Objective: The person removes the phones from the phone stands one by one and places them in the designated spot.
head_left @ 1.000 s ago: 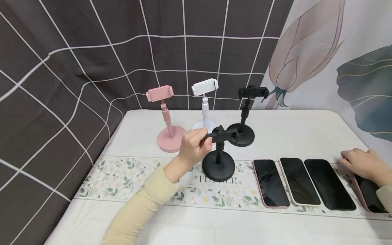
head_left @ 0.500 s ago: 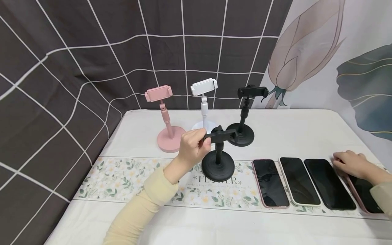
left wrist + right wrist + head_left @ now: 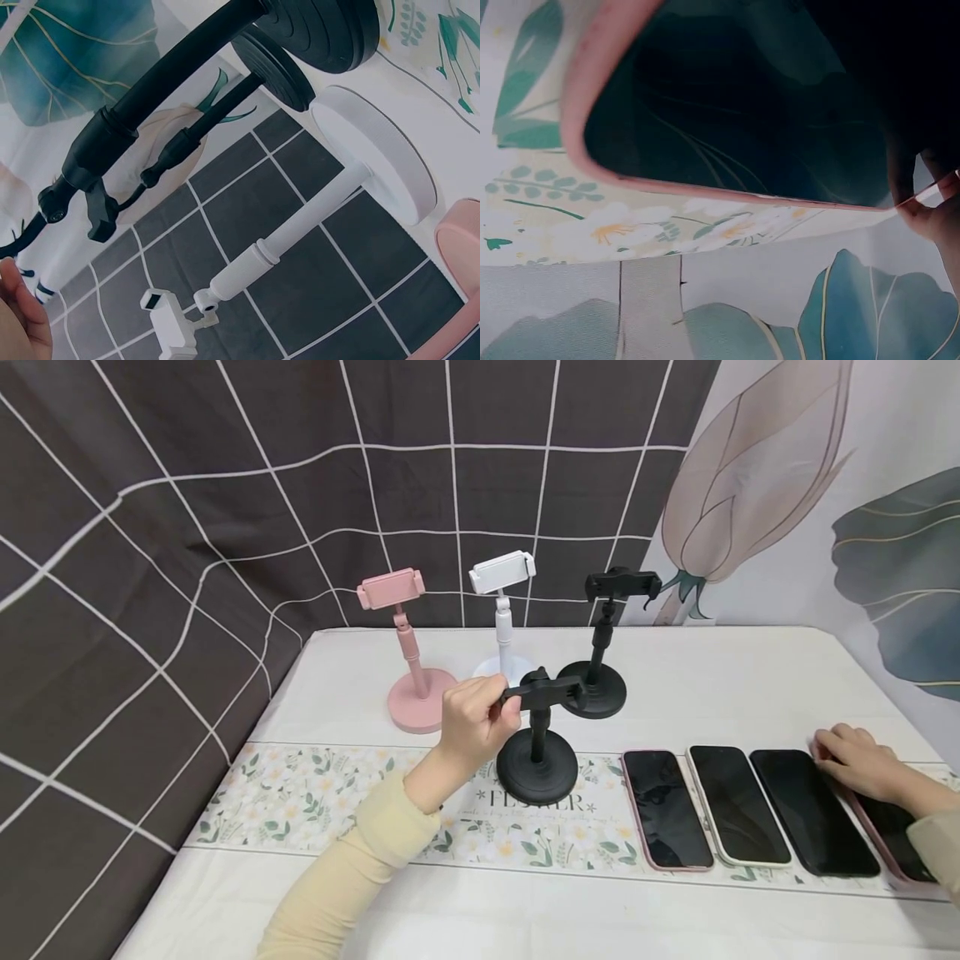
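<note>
My left hand (image 3: 480, 718) grips the left end of the clamp on a black phone stand (image 3: 537, 768), which stands upright on the floral strip. Its dark stem and base fill the upper part of the left wrist view, where my fingers (image 3: 26, 307) show at the lower left edge. At the far right, my right hand (image 3: 862, 764) holds the upper end of a smartphone with a pink edge (image 3: 892, 835), lying screen up. In the right wrist view the pink rim (image 3: 574, 120) is close, and my fingertips (image 3: 915, 217) touch its far end; the palm is dark.
Behind stand a pink phone stand (image 3: 417, 702), a white phone stand (image 3: 503, 627) and another black phone stand (image 3: 596, 689). Left of the held phone lie a pink-edged phone (image 3: 666, 810), a white-edged phone (image 3: 738, 806) and a black phone (image 3: 813, 810). A grid-patterned curtain (image 3: 405, 493) hangs behind.
My right hand has shifted left with the pink-edged phone, bringing it closer to the black phone. My left hand keeps its grip on the black stand, in the same place.
</note>
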A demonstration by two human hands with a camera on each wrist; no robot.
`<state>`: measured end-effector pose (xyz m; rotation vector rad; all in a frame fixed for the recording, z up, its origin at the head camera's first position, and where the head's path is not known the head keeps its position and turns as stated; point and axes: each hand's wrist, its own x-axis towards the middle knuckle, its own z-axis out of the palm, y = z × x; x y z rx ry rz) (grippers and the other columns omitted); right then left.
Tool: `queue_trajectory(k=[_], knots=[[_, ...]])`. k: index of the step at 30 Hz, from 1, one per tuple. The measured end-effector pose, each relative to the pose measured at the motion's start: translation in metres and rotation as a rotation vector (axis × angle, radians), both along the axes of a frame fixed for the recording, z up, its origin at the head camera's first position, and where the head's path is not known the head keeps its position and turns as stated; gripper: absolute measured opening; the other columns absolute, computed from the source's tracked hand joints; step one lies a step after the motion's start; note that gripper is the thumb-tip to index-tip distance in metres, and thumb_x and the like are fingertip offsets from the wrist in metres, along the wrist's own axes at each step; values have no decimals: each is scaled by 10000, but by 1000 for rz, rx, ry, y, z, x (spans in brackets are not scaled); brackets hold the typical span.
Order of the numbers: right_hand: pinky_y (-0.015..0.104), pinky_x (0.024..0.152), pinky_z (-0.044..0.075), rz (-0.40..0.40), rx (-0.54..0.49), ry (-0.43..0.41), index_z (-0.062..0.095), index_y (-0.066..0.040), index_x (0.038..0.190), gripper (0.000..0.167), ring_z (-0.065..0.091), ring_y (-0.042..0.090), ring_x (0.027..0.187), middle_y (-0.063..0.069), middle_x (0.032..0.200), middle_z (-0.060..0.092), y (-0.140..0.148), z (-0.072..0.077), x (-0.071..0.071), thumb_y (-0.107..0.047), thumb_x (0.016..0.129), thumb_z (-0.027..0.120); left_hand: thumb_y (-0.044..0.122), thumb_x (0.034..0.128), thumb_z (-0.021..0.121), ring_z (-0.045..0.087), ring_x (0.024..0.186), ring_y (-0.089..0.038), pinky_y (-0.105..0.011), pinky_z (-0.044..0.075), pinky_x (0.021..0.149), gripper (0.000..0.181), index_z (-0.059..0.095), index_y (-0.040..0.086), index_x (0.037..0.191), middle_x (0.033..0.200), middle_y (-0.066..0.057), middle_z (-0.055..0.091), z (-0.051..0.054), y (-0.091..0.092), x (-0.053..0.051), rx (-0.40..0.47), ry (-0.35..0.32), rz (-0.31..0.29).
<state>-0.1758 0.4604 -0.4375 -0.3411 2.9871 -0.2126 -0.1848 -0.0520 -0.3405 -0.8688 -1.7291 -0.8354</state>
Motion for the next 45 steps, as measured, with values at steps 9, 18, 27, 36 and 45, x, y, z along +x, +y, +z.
queue_trajectory(k=[9, 18, 27, 36, 45], knots=[[330, 568, 319, 70, -3, 144, 458, -119, 850, 209, 445, 215, 743, 13, 792, 443, 1, -5, 5, 27, 792, 596, 385, 1005, 292, 335, 410, -102, -196, 243, 393, 522, 444, 68, 619, 475, -15, 399, 1, 4, 3, 11, -20, -21], [575, 685, 325, -1, 4, 190, 461, -47, 919, 120, 454, 372, 830, 185, 897, 496, -8, 7, 6, -1, 828, 524, 350, 887, 628, 544, 536, -96, -218, 445, 506, 343, 541, 29, 802, 589, -54, 561, 5, 8, 24, 96, -404, -178], [664, 781, 230, -4, 6, 303, 471, -28, 937, 171, 424, 424, 860, 232, 920, 472, -32, 17, 11, 34, 807, 562, -50, 872, 598, 692, 703, -292, -226, 561, 650, 236, 373, -48, 801, 791, -288, 587, 22, 20, 31, 349, -859, -528], [676, 801, 217, 7, -29, 424, 465, -18, 940, 227, 407, 448, 859, 259, 929, 459, -52, 35, 16, 90, 782, 587, -121, 883, 527, 607, 886, -553, -397, 565, 763, 217, 320, -91, 823, 1031, -428, 560, 39, 56, 7, 435, -918, -753], [652, 816, 235, 109, -79, 511, 496, -58, 879, 258, 423, 404, 830, 181, 883, 488, -82, 33, 20, 115, 732, 617, -107, 874, 549, 631, 895, -494, -316, 573, 748, 215, 342, -79, 820, 1036, -405, 570, 63, 127, -25, 339, -930, -876]])
